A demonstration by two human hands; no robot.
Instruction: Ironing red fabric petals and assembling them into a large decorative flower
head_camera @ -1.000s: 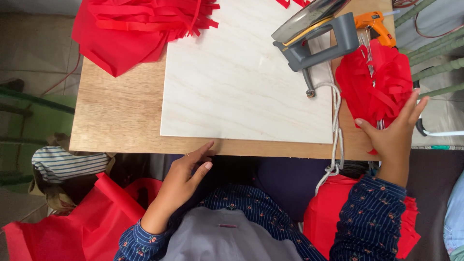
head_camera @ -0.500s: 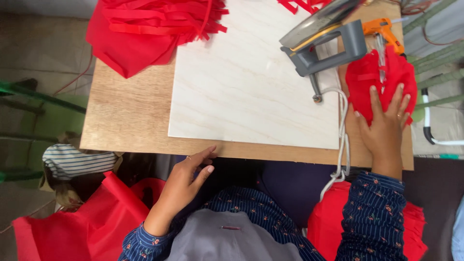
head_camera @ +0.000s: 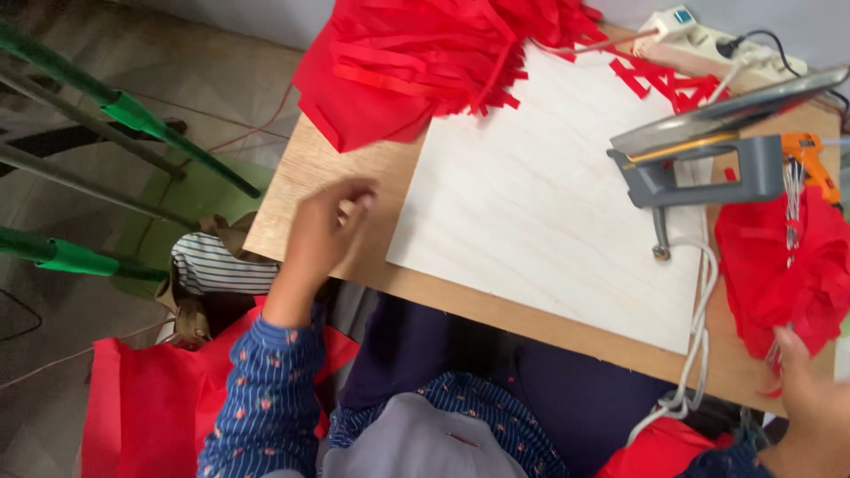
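Two hands, both mine. Left hand [head_camera: 323,235]: one, raised over the near left edge of the wooden table [head_camera: 301,177], fingers curled loosely together, holding nothing that I can see; the motion blurs the fingertips. Right hand [head_camera: 810,412]: one, at the near right corner, mostly cut off by the frame; its fingers reach up and touch the lower edge of the red fabric piece [head_camera: 779,274], but whether they pinch it I cannot tell.

One red fabric piece, crumpled, lying on the right end of the table, just beside the grey tool. One pale board [head_camera: 540,204], flat on the table between my hands. One white cord [head_camera: 699,327], running off the near edge from the tool. One grey heat-sealing tool [head_camera: 708,155], standing at the board's right edge. One orange-handled tool [head_camera: 810,164], just behind the red piece. One heap of red strips [head_camera: 425,62], at the far left corner. One white power strip [head_camera: 708,40], farthest back.
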